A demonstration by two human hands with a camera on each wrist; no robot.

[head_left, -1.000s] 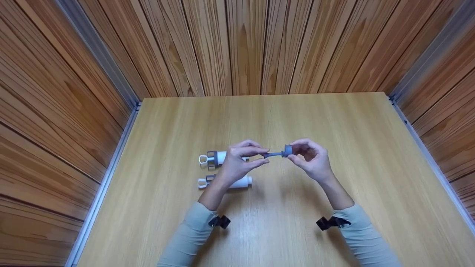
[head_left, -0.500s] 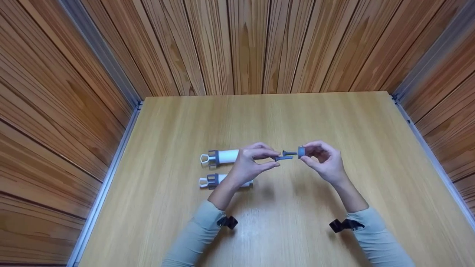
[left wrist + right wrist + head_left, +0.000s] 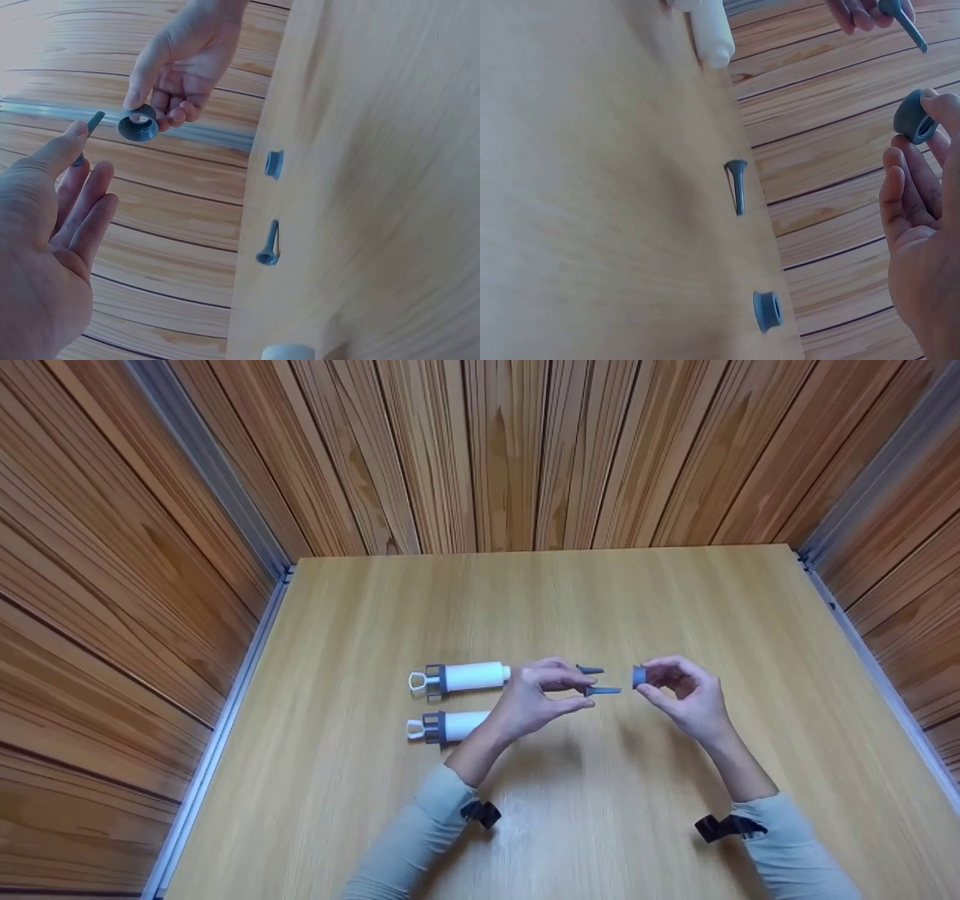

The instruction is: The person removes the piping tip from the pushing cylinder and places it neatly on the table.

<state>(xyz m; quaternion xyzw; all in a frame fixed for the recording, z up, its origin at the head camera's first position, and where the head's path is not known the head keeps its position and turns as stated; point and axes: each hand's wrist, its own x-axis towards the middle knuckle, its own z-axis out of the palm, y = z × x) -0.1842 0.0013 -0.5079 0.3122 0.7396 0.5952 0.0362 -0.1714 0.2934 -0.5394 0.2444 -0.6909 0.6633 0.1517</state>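
Note:
My left hand (image 3: 536, 697) pinches a slim grey nozzle (image 3: 604, 690) with a flared end between thumb and fingertips. In the left wrist view the nozzle (image 3: 94, 124) tilts up, narrow end free. My right hand (image 3: 694, 701) grips a short grey threaded ring (image 3: 638, 677), its opening showing in the left wrist view. Nozzle and ring are apart, both held above the table. A second nozzle (image 3: 736, 186) lies on the table beside a second flanged ring (image 3: 766, 311); in the head view I cannot make out that second ring, perhaps hidden behind the held one.
Two white plunger tubes (image 3: 474, 676) with grey collars and white loop handles lie side by side at the left; my left hand and wrist hide part of the nearer tube (image 3: 463, 726). Wooden panel walls (image 3: 495, 457) and metal rails (image 3: 217, 712) bound the table (image 3: 525, 600).
Both hands have shifted right and slightly nearer to me. The gap between the held nozzle and the ring has widened, and the nozzle on the table now shows apart from the held one.

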